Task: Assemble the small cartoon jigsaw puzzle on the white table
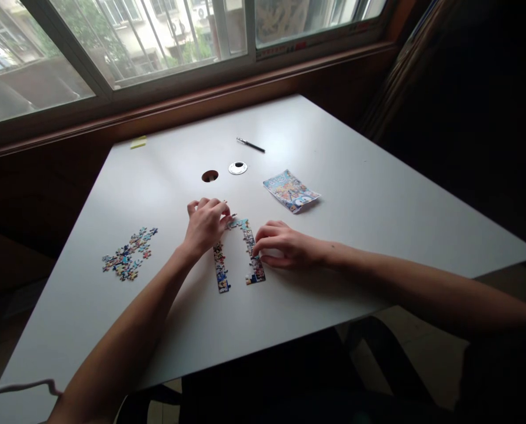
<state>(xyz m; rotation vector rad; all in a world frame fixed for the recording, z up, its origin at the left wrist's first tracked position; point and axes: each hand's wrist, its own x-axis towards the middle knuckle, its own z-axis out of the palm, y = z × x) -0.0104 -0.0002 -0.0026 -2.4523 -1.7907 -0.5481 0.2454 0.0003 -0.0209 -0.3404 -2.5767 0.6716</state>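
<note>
A partly joined jigsaw puzzle (248, 237) lies flat as a narrow border: two side strips joined across the far end, with the near end open. My left hand (205, 227) is over its far left corner, fingers curled and closed on what looks like a small puzzle piece, mostly hidden by the fingertips. A loose puzzle piece (233, 215) shows just beside the thumb. On the right, my right hand (285, 244) rests on the table, its bent fingers apart and touching the outer edge of the right strip. Left of my left forearm is a heap of loose puzzle pieces (130, 256).
A colourful printed sheet (292, 191) lies beyond my right hand. Farther back are a pen (250, 145), a round metal cover (237, 168) and a cable hole (210, 176) in the white table (355, 194). A yellow note (138, 142) and a white cable (20, 386) are on the left.
</note>
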